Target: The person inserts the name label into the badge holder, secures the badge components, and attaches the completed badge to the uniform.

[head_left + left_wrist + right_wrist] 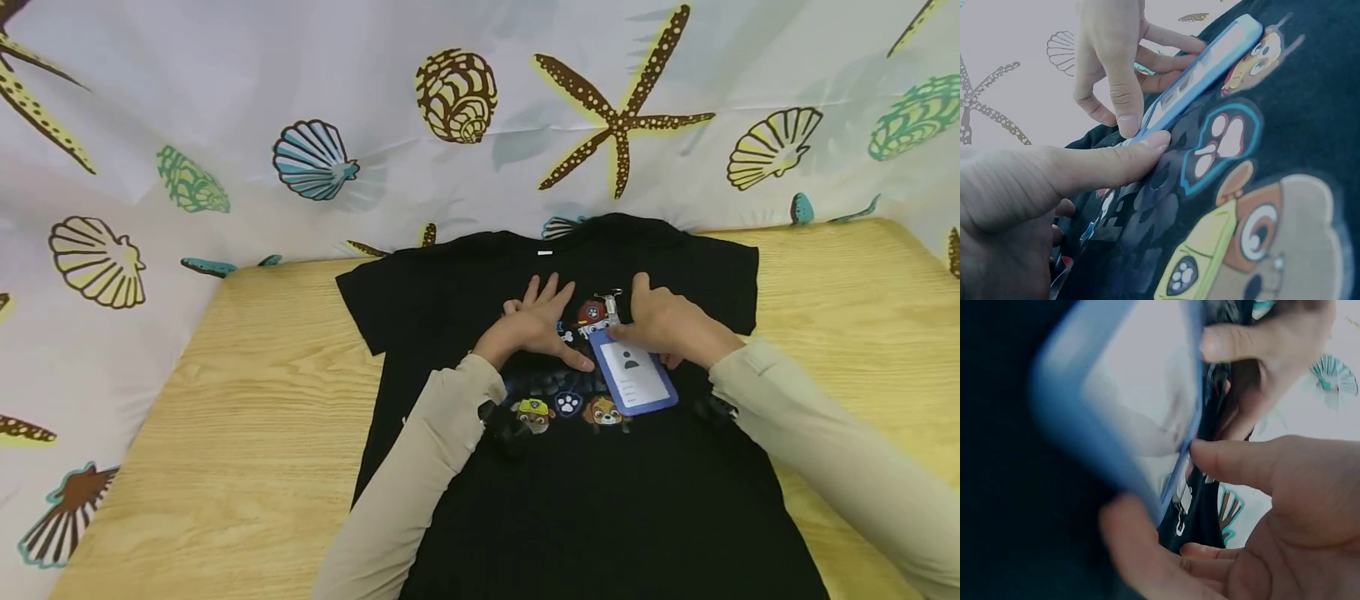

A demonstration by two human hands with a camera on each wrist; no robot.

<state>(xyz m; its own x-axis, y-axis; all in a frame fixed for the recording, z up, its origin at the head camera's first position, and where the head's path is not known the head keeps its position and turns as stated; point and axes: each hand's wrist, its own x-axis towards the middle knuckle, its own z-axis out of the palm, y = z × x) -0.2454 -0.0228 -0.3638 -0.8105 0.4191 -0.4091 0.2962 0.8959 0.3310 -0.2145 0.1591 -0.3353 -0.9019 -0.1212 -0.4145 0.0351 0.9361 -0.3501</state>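
A blue-framed ID badge holder (639, 377) with a white card lies tilted over the printed chest of a black T-shirt (600, 508). My right hand (669, 323) holds the badge by its edges, thumb on the upper edge and fingers along the right side. At the badge's top sits a metal clip (612, 310). My left hand (534, 323) rests on the shirt with fingers spread, its thumb close to the badge's left edge. In the left wrist view the left thumb (1110, 164) reaches toward the badge's end; whether it touches is unclear.
The shirt lies spread on a light wooden table (247, 417), collar at the far side. Behind and to the left hangs a white cloth (390, 83) printed with shells and starfish. Cartoon dog heads (532, 415) and a paw badge are printed on the shirt.
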